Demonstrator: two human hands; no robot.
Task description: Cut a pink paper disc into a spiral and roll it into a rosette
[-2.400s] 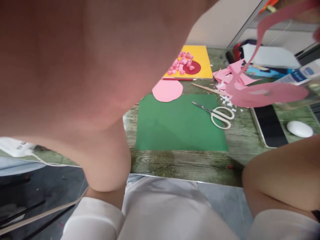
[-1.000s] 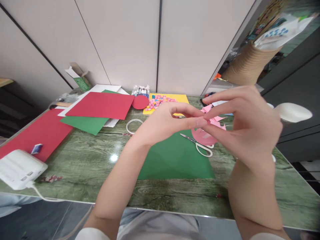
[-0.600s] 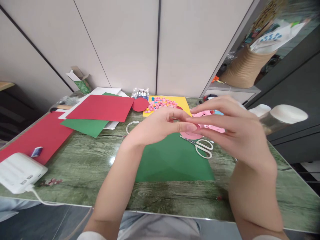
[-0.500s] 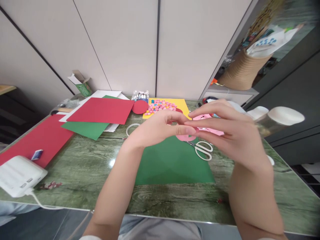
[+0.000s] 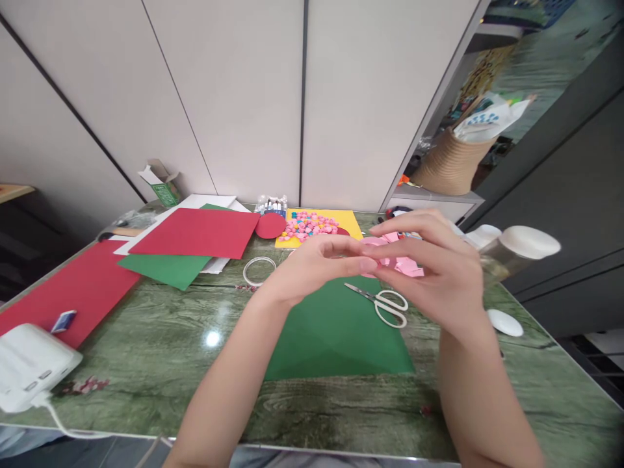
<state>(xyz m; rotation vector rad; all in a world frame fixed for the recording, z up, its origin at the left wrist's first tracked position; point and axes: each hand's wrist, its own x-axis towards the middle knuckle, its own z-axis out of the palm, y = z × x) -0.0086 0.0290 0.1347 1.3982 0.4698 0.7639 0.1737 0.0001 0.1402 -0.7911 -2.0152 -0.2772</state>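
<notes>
Left hand (image 5: 316, 266) and right hand (image 5: 431, 276) meet at their fingertips, pink paper (image 5: 374, 240) right behind (pinched or not, cannot tell); scissors (image 5: 376, 298) below, blades leftward over green sheet (image 5: 336, 344), handles nearer the right.

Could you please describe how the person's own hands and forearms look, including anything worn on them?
The left hand and right hand are ungloved, with no ring or watch visible. The left forearm and right forearm are bare; no sleeve shows.
</notes>
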